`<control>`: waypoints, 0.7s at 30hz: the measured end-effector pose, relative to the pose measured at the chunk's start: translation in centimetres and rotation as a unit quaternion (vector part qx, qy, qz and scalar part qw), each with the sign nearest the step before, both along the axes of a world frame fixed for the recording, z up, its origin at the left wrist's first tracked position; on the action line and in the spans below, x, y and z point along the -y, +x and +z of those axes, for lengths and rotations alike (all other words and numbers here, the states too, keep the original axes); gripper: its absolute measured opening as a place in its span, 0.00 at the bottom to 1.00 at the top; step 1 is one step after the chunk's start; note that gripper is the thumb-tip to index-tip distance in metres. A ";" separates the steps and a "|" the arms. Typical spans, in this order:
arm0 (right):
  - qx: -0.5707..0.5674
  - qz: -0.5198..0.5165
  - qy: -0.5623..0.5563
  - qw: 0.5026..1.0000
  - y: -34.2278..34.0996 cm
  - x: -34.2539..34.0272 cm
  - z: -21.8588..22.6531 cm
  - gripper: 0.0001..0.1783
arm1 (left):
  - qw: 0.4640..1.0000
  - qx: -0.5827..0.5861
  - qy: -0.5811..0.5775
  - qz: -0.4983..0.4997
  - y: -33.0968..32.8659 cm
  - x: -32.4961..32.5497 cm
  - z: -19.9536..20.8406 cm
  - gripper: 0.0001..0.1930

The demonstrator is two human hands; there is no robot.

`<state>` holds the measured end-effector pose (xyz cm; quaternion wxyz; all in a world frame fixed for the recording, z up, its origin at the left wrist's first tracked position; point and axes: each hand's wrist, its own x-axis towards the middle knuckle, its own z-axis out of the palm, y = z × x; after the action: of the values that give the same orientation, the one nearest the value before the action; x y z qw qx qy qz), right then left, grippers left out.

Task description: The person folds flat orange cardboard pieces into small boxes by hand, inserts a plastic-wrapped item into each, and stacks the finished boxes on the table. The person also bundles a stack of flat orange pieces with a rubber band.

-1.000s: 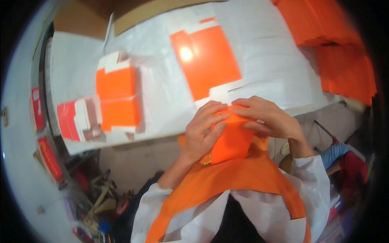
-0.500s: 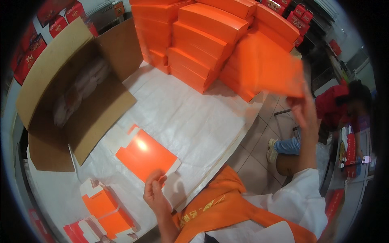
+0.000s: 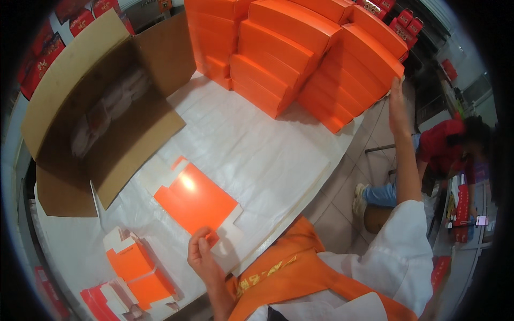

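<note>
My right hand [image 3: 399, 109] reaches up at the right, its fingers stretched out along the near right edge of a stack of orange boxes [image 3: 353, 80]. It holds nothing that I can see. Nearer to me, my left hand [image 3: 202, 252] has its fingers curled together over the lower corner of a flat, unfolded orange carton [image 3: 198, 197]. Whether the fingertips grip the carton's flap is hidden. White tabs stick out from the ends of this carton, which lies on the white-covered table [image 3: 257, 160].
An open cardboard box [image 3: 136, 142] lies on its side at the left, with wrapped bundles inside. More folded orange and white cartons [image 3: 140, 267] lie at the lower left. Further orange boxes [image 3: 276, 53] are stacked at the back. A person in red [image 3: 441, 144] sits beyond the table's right edge.
My right hand has brought the orange box it was carrying to the right-hand stack, and its fingers are now outstretched at the stack's edge. My left hand has barely moved.
</note>
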<state>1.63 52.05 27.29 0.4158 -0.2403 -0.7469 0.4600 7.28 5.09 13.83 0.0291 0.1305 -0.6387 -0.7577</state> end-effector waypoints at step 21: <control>0.124 0.627 0.443 0.629 -1.0 32.3 -18.6 0.34 | 0.968 -0.017 -0.207 0.140 -3.5 2.1 -5.0 0.27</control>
<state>0.65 19.79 8.65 -0.0128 0.4440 -0.8757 0.1891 3.79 2.97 8.87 0.1723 0.1972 -0.7563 -0.5996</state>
